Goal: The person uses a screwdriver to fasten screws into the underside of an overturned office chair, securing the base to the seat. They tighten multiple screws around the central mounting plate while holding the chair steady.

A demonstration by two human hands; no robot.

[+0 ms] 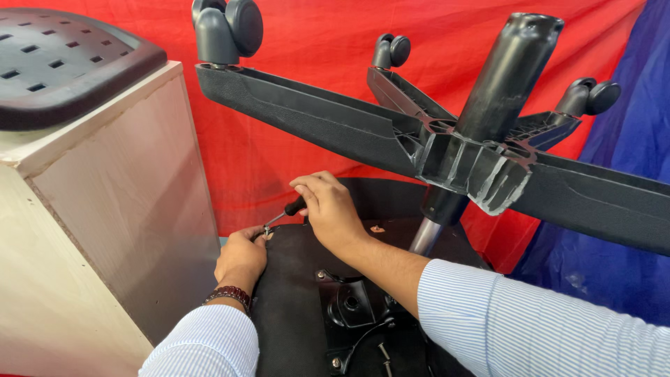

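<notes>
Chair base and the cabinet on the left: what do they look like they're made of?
Chair base: likely moulded black plastic, matte and grainy, with ribbing showing at the hub. Cabinet: seemingly laminated board, pale smooth face, raw chipped edge.

Your single head-worn camera looks down and forward, close over an upturned chair seat (293,307) at six o'clock; a red cloth (314,42) fills twelve o'clock.

Matt black plastic chair base (335,119)
</notes>
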